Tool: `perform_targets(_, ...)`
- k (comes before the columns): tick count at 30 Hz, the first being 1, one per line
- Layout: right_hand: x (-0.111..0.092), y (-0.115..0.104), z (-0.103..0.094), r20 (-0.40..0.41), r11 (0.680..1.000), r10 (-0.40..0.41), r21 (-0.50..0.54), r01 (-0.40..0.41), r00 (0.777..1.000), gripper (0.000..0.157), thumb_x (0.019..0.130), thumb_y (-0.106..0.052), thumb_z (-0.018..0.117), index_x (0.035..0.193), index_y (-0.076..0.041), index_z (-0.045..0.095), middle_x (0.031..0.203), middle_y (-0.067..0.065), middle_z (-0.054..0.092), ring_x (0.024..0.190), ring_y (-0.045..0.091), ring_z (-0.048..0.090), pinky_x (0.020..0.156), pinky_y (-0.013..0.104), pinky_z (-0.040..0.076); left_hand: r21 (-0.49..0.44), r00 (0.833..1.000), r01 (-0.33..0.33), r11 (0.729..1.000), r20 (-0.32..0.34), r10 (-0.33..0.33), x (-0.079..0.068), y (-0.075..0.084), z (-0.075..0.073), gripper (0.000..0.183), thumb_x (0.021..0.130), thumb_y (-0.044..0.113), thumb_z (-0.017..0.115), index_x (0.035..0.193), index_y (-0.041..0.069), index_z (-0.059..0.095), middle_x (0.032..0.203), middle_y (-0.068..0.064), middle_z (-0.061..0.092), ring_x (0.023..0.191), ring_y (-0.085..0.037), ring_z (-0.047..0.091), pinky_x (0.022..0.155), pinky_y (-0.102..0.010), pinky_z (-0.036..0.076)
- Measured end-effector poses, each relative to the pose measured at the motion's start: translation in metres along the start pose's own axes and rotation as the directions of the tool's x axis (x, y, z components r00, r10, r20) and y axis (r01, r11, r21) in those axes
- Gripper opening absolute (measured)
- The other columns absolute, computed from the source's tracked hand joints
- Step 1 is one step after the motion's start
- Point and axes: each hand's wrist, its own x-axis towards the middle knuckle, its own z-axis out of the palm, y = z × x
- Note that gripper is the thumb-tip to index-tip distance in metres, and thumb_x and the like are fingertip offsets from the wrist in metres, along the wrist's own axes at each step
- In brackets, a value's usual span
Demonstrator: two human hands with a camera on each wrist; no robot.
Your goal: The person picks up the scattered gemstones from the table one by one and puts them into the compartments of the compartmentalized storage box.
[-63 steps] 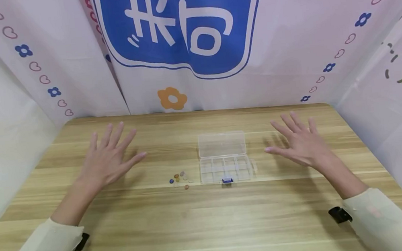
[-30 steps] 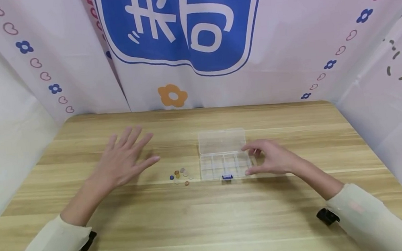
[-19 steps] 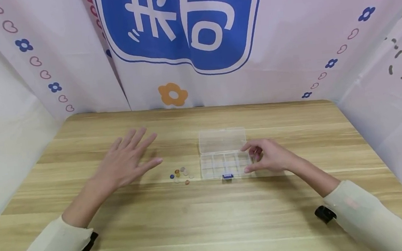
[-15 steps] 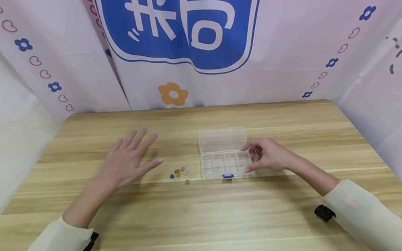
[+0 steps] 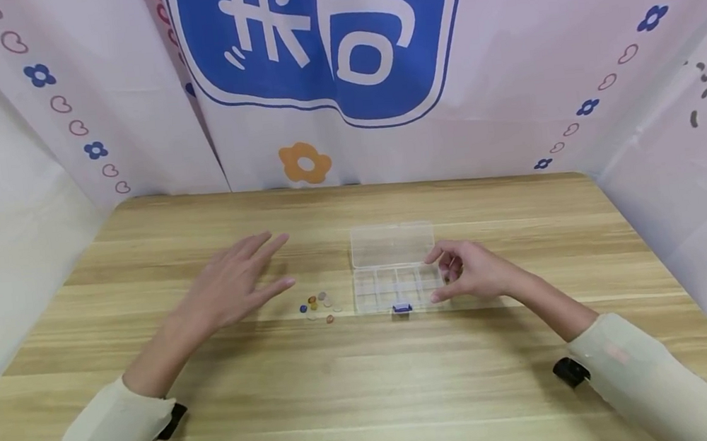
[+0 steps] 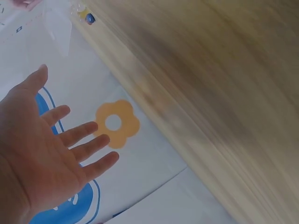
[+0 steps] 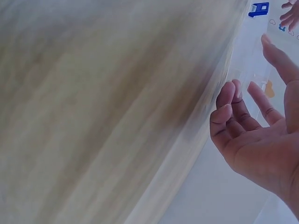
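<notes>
In the head view, a wood-grain table [image 5: 357,390] is stretching back to a white cloth wall [image 5: 504,57] bearing a blue emblem [image 5: 310,40] and an orange flower print [image 5: 305,162]. A clear compartment box [image 5: 407,287] is sitting near the table's middle, its lid [image 5: 392,244] lying back toward the wall. Small stones [image 5: 313,307] are lying in a loose cluster just left of it. The right hand [image 5: 470,271] is gripping the box's right end between thumb and index finger. The left hand [image 5: 228,282] is hovering left of the stones, its fingers loosely extended.

In the left wrist view, that hand is showing a bare palm with spread fingers, while the table edge is running diagonally against the cloth.

In the right wrist view, the other three fingers are curling inward, and the blurred wood grain is filling the left side.
</notes>
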Motion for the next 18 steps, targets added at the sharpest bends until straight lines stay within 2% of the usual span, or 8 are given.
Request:
perform_targets(6, 0.000, 0.001, -0.001, 0.014, 1.000, -0.005, 0.009, 0.005, 1.000, 0.055, 0.078, -0.017, 0.093, 0.121, 0.003, 0.063, 0.093, 0.011, 0.062, 0.077, 0.019, 0.057, 0.070, 0.027, 0.051, -0.031, 0.998, -0.045, 0.998, -0.041, 0.044, 0.008, 0.004, 0.001, 0.069, 0.101, 0.040, 0.067, 0.157, 0.008, 0.042, 0.154, -0.029, 0.045, 0.135, -0.051, 0.049, 0.105, -0.070, 0.042)
perform_targets(11, 0.000, 0.001, -0.002, 0.016, 1.000, -0.011, 0.004, 0.011, 1.000, 0.055, 0.078, -0.016, 0.093, 0.120, 0.003, 0.063, 0.092, 0.010, 0.062, 0.076, 0.019, 0.057, 0.070, 0.027, 0.051, -0.110, 0.993, -0.101, 0.989, -0.077, 0.093, 0.014, 0.007, 0.005, 0.056, 0.097, 0.026, 0.075, 0.142, -0.001, 0.058, 0.134, -0.025, 0.063, 0.113, -0.043, 0.066, 0.095, -0.059, 0.054)
perform_targets(14, 0.001, 0.000, -0.002, 0.017, 1.000, -0.010, 0.008, 0.010, 1.000, 0.055, 0.078, -0.015, 0.093, 0.120, 0.003, 0.062, 0.091, 0.010, 0.062, 0.076, 0.019, 0.057, 0.070, 0.027, 0.051, -0.214, 0.994, -0.099, 0.972, -0.055, 0.089, 0.017, 0.008, 0.009, 0.043, 0.093, 0.017, 0.079, 0.129, -0.004, 0.066, 0.120, -0.021, 0.070, 0.101, -0.035, 0.070, 0.086, -0.050, 0.059)
perform_targets(18, 0.001, -0.002, -0.004, 0.016, 1.000, 0.006, 0.005, -0.006, 1.000, 0.055, 0.077, -0.014, 0.093, 0.120, 0.003, 0.063, 0.091, 0.010, 0.062, 0.076, 0.019, 0.057, 0.071, 0.027, 0.052, -0.319, 0.996, -0.075, 0.945, 0.018, 0.085, 0.023, 0.011, 0.014, 0.024, 0.091, 0.007, 0.079, 0.112, -0.003, 0.074, 0.098, -0.011, 0.073, 0.088, -0.022, 0.067, 0.077, -0.038, 0.059)
